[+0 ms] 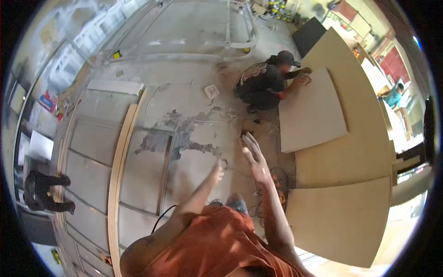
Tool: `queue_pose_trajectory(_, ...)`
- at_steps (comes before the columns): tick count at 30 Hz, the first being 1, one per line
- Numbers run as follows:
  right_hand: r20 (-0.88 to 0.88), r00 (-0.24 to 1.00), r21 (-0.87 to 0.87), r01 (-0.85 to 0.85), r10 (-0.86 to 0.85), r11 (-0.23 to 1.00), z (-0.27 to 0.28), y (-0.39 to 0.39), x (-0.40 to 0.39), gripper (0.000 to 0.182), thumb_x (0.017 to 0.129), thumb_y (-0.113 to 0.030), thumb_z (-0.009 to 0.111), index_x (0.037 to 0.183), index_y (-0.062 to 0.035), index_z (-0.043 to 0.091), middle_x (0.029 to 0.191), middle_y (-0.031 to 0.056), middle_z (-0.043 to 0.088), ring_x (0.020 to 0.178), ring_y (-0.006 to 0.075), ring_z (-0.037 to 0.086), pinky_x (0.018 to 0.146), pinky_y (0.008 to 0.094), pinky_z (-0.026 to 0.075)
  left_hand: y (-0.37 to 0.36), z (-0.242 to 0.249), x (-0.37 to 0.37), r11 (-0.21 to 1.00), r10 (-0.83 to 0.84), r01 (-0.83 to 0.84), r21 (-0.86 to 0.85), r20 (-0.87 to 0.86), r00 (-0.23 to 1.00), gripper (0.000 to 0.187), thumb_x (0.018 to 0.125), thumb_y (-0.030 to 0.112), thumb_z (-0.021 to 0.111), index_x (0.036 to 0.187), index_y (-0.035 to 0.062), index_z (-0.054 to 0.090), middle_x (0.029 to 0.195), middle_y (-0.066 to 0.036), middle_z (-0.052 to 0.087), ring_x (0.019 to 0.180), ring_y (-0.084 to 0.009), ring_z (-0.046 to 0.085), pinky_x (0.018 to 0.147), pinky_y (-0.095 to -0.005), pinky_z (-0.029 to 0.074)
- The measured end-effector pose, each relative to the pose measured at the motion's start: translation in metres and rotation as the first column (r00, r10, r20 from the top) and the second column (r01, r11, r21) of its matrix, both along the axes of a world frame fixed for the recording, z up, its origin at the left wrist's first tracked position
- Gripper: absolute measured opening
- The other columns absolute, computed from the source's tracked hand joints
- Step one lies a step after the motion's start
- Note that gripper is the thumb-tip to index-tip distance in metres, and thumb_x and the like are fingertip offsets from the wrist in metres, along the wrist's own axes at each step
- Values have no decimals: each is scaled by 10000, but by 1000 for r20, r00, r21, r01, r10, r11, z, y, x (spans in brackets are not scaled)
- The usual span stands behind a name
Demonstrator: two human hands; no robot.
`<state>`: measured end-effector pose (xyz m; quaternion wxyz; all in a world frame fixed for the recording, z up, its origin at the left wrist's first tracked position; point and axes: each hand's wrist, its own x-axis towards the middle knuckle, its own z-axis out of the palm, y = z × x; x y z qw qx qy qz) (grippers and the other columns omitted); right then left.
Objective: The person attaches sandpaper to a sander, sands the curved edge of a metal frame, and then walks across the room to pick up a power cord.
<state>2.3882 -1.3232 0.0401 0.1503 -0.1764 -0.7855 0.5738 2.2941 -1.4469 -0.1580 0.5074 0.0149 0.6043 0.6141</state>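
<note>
My right hand (255,161) is raised over the floor, its fingers stretched out and nothing in it. Opposite it, my left hand (217,173) is up too, somewhat blurred, with the fingers seeming extended and no object visible in it. A gap separates the two hands, and neither touches anything. To the right of my right hand is a white panel (314,113), leaning on a large pale board (353,92). Another pale board (339,219) stands nearer to me. Just right of my right forearm, an orange and black tool (278,184) lies among cables.
A co-worker (263,81) in dark clothes crouches with hands at the white panel. Metal frames (168,171) and long wooden strips (121,161) lie on the left floor. A dark-clothed person (44,191) stands far left. A small white box (211,91) sits ahead.
</note>
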Motion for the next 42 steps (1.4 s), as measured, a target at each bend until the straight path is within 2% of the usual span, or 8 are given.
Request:
queue_pose_trajectory(5, 51, 956, 199, -292, 288, 935, -80, 16, -119, 414, 1026, -267, 464, 1340, -15, 560, 1437, 269, 472, 1399, 453, 353, 1167, 442, 280, 62, -136, -67, 897, 378, -193, 397, -466, 800, 652, 1047, 557, 349, 1489, 77, 351, 1391, -119, 516, 1321, -242, 471, 1150, -377, 323)
queue_pose_trajectory(9, 39, 931, 345, -353, 362, 870, -258, 104, -192, 522, 1051, -337, 442, 1473, -29, 443, 1569, 141, 381, 1471, 321, 312, 1210, 414, 224, 105, -24, -137, 952, 252, -208, 223, -192, 948, 408, 1002, 134, 471, 1395, 28, 503, 1397, -184, 551, 1306, -275, 525, 1110, -367, 371)
queue_pose_trajectory(12, 178, 977, -846, 213, -118, 489, -355, 166, -190, 470, 1071, -327, 421, 1429, -27, 474, 1454, 123, 522, 1327, 268, 488, 1146, 369, 337, 141, 6, -239, 946, 143, -227, 230, 335, 932, 444, 1014, 169, 437, 1420, -7, 479, 1460, -186, 508, 1331, -295, 514, 1147, -378, 335)
queue_pose_trajectory(18, 662, 743, -580, 423, 100, 697, -344, 357, -125, 377, 1035, -300, 500, 1309, -51, 569, 1184, 111, 598, 1061, 243, 581, 899, 407, 478, 150, -9, -426, 968, 64, -10, 251, -208, 976, 483, 1057, 254, 373, 1476, 14, 403, 1400, -180, 574, 1264, -291, 570, 1043, -349, 459)
queue_pose_trajectory(24, 707, 707, -605, 621, -22, 498, -326, 484, -247, 326, 975, -271, 603, 1215, -51, 617, 1054, 112, 641, 867, 233, 647, 736, 413, 561, 161, -228, -581, 771, -17, -199, -605, -332, 943, 475, 979, 300, 559, 1371, 35, 521, 1212, -170, 645, 1106, -243, 630, 862, -393, 514)
queue_pose_trajectory(27, 410, 912, -677, 278, 35, 682, -463, 551, -279, 318, 945, -276, 629, 1173, -53, 627, 1035, 124, 639, 860, 259, 652, 743, 434, 571, 191, -205, -733, 808, -545, 461, 368, 170, 821, 623, 960, 533, 557, 1376, 69, 544, 1214, -56, 616, 1027, -148, 578, 787, -344, 449)
queue_pose_trajectory(30, 342, 940, -872, 324, -16, 368, -568, 577, -363, 269, 968, -266, 601, 1131, -53, 628, 1018, 123, 636, 937, 264, 637, 783, 445, 556, 356, -218, -768, 768, 599, -613, -187, -132, 790, 316, 952, 319, 595, 1187, 115, 651, 962, -21, 675, 888, -211, 640, 749, -390, 500)
queue_pose_trajectory(42, 593, 574, -680, 733, -565, 31, -356, 493, -678, 377, 1039, -306, 486, 1294, -36, 552, 1218, 123, 627, 1111, 264, 595, 983, 387, 465, 693, -167, -1126, 896, -267, 253, -366, 14, 964, 483, 987, 416, 503, 1376, 135, 558, 1353, -59, 613, 1188, -246, 599, 979, -417, 459)
